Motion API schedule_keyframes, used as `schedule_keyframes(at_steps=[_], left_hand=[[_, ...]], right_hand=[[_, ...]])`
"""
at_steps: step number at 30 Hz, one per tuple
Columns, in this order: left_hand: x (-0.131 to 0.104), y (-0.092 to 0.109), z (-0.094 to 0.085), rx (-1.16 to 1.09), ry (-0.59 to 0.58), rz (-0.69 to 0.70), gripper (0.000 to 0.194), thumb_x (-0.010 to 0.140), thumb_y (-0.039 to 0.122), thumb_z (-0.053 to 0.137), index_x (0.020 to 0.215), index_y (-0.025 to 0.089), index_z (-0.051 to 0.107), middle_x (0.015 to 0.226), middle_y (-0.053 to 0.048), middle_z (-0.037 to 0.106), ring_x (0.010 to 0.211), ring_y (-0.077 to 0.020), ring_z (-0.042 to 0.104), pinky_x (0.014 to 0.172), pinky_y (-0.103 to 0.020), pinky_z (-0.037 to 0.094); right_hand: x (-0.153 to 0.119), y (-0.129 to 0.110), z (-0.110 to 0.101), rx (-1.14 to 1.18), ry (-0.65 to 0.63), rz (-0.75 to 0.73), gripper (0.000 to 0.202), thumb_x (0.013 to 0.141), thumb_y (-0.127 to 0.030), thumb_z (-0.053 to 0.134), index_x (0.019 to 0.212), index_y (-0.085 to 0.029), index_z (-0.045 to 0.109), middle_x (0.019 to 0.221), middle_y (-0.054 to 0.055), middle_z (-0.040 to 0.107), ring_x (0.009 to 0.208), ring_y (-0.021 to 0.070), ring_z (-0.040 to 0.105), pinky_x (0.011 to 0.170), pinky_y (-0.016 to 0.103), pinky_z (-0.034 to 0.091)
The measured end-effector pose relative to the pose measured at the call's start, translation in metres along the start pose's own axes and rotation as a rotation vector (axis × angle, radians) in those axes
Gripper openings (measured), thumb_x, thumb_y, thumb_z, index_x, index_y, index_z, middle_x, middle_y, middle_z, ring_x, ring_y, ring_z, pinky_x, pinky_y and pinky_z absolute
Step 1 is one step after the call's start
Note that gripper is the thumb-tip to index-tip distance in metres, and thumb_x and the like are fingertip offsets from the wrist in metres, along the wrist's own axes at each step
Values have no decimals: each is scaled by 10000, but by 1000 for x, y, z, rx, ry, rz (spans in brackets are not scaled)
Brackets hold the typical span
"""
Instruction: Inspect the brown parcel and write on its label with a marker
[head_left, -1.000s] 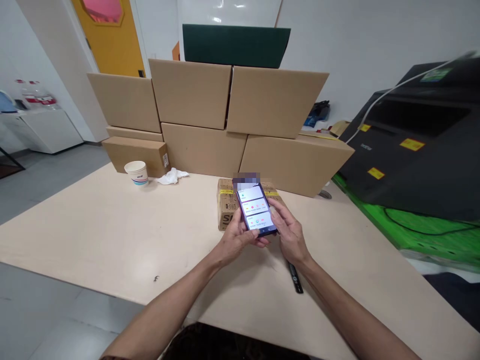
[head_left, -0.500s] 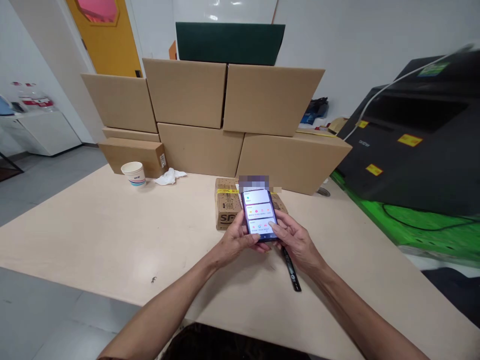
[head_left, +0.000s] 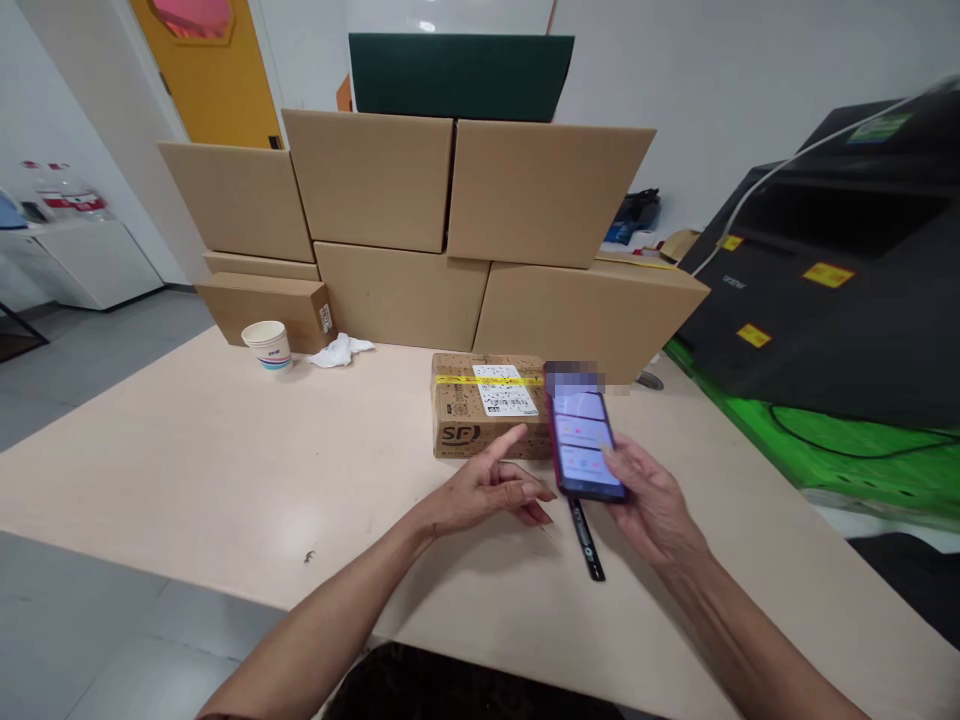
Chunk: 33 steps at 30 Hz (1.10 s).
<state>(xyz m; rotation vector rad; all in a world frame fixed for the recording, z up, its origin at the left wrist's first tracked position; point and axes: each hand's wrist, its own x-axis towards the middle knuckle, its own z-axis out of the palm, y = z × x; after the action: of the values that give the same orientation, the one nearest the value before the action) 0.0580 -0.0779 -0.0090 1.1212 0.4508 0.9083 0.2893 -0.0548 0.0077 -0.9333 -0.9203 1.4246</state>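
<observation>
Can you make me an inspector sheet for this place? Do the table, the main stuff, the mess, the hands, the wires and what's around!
Surface: pale table with a small dark mark.
Main things: smartphone, screen lit; yellow-taped SF parcel, white label on top.
Clutter: paper cup, crumpled tissue, slim black tool partly hidden by the smartphone.
Left hand: holds nothing; index finger stretched toward the parcel, contact unclear.
Right hand: grips the smartphone.
Cables: white cable by the black machine; black cable over the green surface.
Surroundings: stacked cardboard boxes, dark green box on top, yellow door behind.
</observation>
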Motion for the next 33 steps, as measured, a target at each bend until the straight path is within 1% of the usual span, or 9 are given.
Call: schedule_keyframes(at_steps=[4,8,12,16,24,27,29,31,33], left_hand=[[0,-3,-1,44,2,-52,944,886,422,796,1645,217,275,1165,-189,739,892,-226,772,798,-358,597],[1,-7,2,85,-33,-90,905,835,482,831,1583,214,399,1136,-157,737,866,-207,764,789,-359,599],[0,-6,3,111,-28,-88,836,831,504,826,1530,213,473,1138,-147,730,869,-196,755,804,-363,592],[-2,0,3,120,-8,-81,787,846,499,816,1509,214,504,1181,-161,721,894,-193,751,832,-364,580],[-2,1,3,122,-12,-91,763,828,527,821,1472,227,544,1169,-151,719,893,-187,742,848,-370,563],[-2,1,5,116,-17,-90,742,827,532,820,1458,241,561,1163,-143,719,897,-188,737,865,-386,559],[-3,2,6,117,-17,-94,737,825,530,822,1454,242,568,1158,-140,719,899,-187,733,876,-394,557],[-3,3,6,117,-17,-99,739,824,527,825,1455,238,570,1153,-139,719,898,-184,729,883,-396,554],[-3,4,6,118,-15,-100,744,825,524,825,1459,233,566,1155,-140,718,892,-177,724,886,-392,551]], right_hand=[[32,2,-43,4,236,-103,324,669,-324,947,926,-218,782,966,20,824,748,141,762,689,212,649],[62,6,-68,-77,393,-31,95,799,-114,785,830,-196,746,822,3,804,666,122,737,629,209,649],[80,11,-70,-173,408,67,114,808,-74,757,788,-169,696,711,22,768,555,138,701,474,211,595],[94,16,-66,-258,396,110,176,764,-94,818,757,-156,654,603,24,708,392,113,575,289,162,376],[105,13,-70,-568,415,171,77,840,-153,710,831,-156,634,675,59,713,417,107,528,314,189,321],[108,5,-74,-763,422,189,184,818,-265,750,926,-158,646,784,102,739,569,187,648,410,255,460],[109,0,-74,-908,423,193,381,779,-365,797,1060,-151,652,942,161,759,819,297,736,617,386,600],[108,-2,-70,-1049,410,189,615,729,-454,832,1209,-127,626,1160,236,725,1117,408,699,897,532,585],[105,-2,-65,-1157,390,183,830,685,-513,850,1344,-98,563,1360,296,620,1310,482,586,1077,606,467]])
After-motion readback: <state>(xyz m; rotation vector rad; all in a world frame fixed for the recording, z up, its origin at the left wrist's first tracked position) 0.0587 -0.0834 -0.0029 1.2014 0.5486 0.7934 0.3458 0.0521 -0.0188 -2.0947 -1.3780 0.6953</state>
